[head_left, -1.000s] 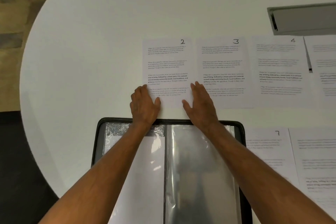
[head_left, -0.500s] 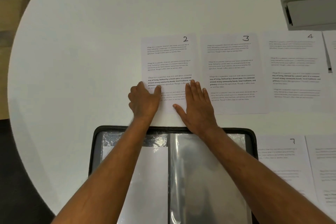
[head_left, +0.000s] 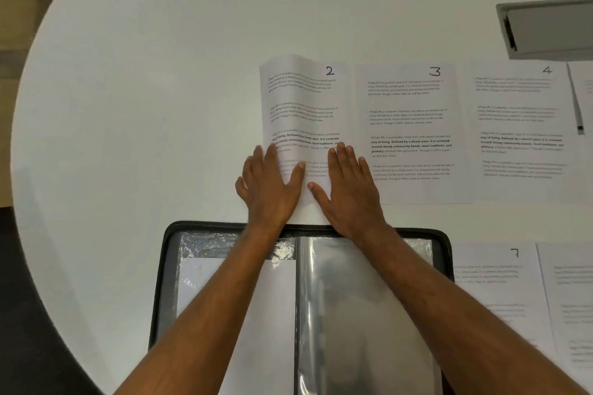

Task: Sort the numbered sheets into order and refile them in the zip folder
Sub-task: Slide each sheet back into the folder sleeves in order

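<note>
Under both hands [head_left: 272,183], sheet 2 [head_left: 305,99] lower text hidden

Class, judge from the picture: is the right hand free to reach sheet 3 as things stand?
Probably yes. The right hand lies flat on sheet 2, holding nothing, and sheet 3 lies right beside it on the table with nothing on top of it.
</note>
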`<move>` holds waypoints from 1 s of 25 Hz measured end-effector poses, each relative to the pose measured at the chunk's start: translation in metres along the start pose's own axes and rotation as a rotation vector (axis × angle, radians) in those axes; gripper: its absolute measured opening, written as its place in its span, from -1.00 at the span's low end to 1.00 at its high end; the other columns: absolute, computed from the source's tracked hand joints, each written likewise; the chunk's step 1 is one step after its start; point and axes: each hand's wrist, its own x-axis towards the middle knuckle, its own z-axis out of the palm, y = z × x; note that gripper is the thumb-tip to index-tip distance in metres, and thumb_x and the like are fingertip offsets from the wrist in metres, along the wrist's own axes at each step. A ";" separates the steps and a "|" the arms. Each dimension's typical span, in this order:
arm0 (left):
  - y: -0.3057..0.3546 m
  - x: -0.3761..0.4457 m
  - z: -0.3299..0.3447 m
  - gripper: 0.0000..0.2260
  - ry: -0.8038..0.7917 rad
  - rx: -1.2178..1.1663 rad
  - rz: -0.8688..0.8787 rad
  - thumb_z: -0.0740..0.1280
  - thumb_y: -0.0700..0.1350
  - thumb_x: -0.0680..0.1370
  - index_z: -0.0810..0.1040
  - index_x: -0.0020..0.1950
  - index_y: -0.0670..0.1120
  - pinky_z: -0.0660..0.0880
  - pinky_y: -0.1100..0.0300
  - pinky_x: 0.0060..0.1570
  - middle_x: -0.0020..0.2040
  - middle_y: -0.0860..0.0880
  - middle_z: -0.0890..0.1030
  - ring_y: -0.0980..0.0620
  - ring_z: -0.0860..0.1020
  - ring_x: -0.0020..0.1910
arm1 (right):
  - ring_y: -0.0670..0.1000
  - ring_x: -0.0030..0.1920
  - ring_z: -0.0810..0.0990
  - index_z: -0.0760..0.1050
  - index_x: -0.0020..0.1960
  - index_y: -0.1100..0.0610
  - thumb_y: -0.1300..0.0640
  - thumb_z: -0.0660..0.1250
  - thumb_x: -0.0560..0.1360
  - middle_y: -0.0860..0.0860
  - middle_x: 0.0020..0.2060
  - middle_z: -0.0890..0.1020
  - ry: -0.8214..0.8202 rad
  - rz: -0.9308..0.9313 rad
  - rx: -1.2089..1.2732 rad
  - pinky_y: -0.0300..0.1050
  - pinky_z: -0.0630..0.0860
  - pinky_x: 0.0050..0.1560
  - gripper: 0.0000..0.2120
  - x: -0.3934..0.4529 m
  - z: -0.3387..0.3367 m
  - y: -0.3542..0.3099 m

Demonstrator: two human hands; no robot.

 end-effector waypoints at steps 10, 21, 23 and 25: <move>0.026 0.020 -0.031 -0.46 -0.136 -1.170 -0.458 0.38 0.14 0.62 0.35 0.53 -0.01 0.64 0.01 0.06 0.29 -0.01 0.53 0.00 0.62 0.08 | 0.03 0.66 -0.04 0.03 0.67 0.17 -0.25 -0.25 0.65 0.10 0.66 0.05 0.042 -0.004 0.091 0.02 -0.13 0.65 -0.27 0.000 -0.002 0.004; 0.026 0.015 -0.038 -0.82 -0.221 -1.048 -0.346 0.37 -0.05 0.65 0.62 0.24 -0.04 0.66 0.15 -0.09 0.09 -0.04 0.73 0.02 0.72 0.00 | 0.06 0.64 0.13 0.20 0.63 0.19 -0.08 -0.15 0.68 0.12 0.62 0.22 0.109 -0.033 0.141 0.04 -0.05 0.64 -0.39 0.001 -0.001 0.010; 0.021 0.014 -0.038 -0.86 -0.182 -0.914 -0.340 0.27 -0.15 0.70 0.59 0.17 0.03 0.60 0.29 -0.20 0.05 0.05 0.70 0.12 0.68 -0.05 | 0.06 0.64 0.10 0.17 0.63 0.19 -0.09 -0.14 0.68 0.12 0.63 0.19 0.092 -0.034 0.156 0.01 -0.08 0.64 -0.38 0.000 -0.003 0.010; 0.017 0.012 -0.040 -0.78 -0.168 -0.791 -0.303 0.18 -0.21 0.71 0.55 0.16 0.08 0.53 0.31 -0.17 0.04 0.11 0.66 0.18 0.62 -0.03 | 0.02 0.65 0.02 0.08 0.66 0.16 -0.08 -0.06 0.71 0.09 0.65 0.11 0.026 -0.032 0.214 -0.05 -0.13 0.64 -0.41 0.001 -0.009 0.010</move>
